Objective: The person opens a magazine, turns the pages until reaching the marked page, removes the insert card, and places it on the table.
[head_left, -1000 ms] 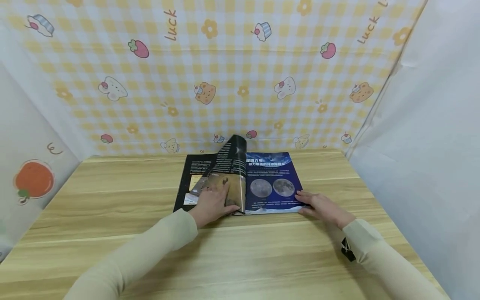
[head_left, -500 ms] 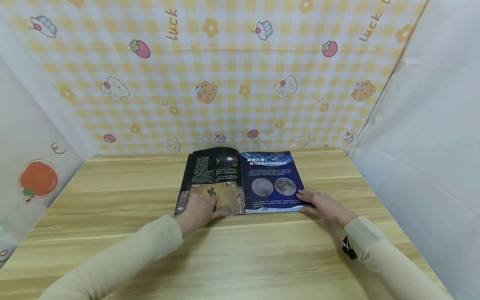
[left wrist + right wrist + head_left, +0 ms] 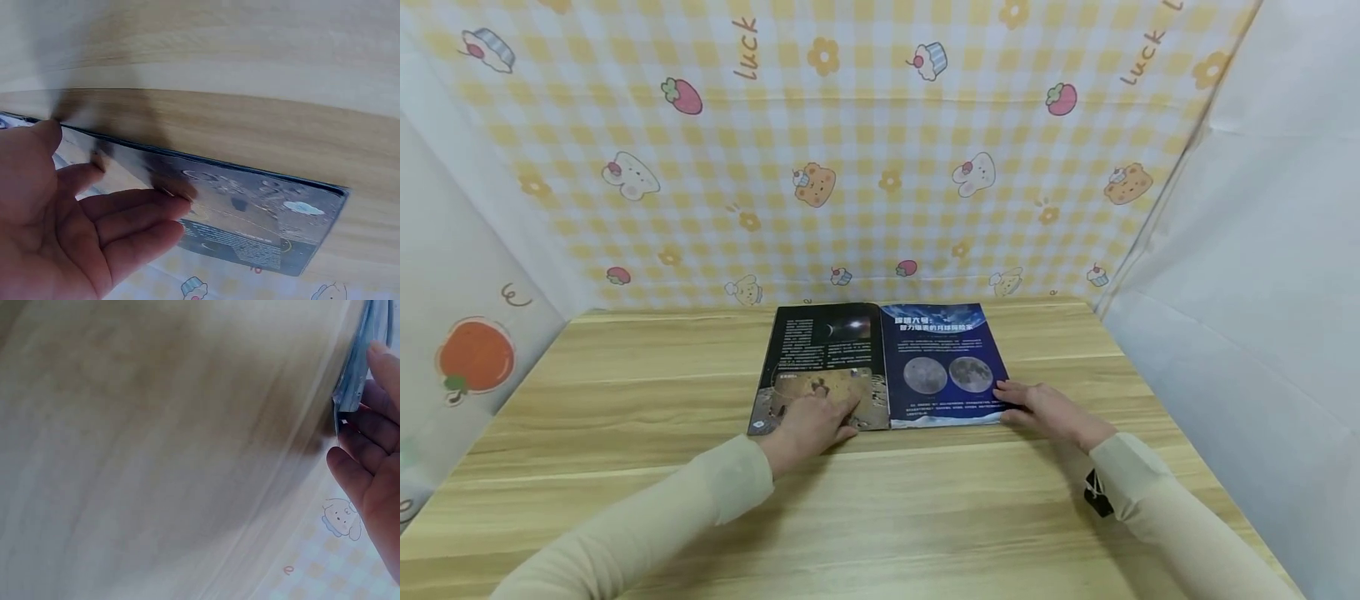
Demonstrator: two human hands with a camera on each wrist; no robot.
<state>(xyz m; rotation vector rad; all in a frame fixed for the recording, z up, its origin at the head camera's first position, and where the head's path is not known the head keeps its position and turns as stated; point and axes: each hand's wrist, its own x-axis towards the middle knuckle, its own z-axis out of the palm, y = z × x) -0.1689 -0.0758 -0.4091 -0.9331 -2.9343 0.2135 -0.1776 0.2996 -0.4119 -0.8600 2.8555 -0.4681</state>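
An open magazine (image 3: 947, 367) lies on the wooden table, dark pages on the left and a blue page with two moon pictures on the right. My left hand (image 3: 808, 423) rests on the lower part of the left page, fingers extended, thumb near the bottom edge. In the left wrist view, the fingers (image 3: 144, 219) reach over the left page (image 3: 250, 206), which lies nearly flat. At the lower right corner, my right hand (image 3: 1051, 414) touches the blue page with relaxed fingers. Its fingertips sit around the magazine's corner (image 3: 356, 381) in the right wrist view.
The pale wooden table (image 3: 880, 517) extends around the magazine on all sides. Behind it hangs a yellow checked curtain (image 3: 880, 125) with cartoon prints. White cloth sides (image 3: 1285, 250) stand left and right. A black tag (image 3: 1097, 493) hangs by the right sleeve.
The lifted page has turned over to the left and now lies nearly flat. My left hand moved left with it, then slightly back right. The right hand stays at its corner.
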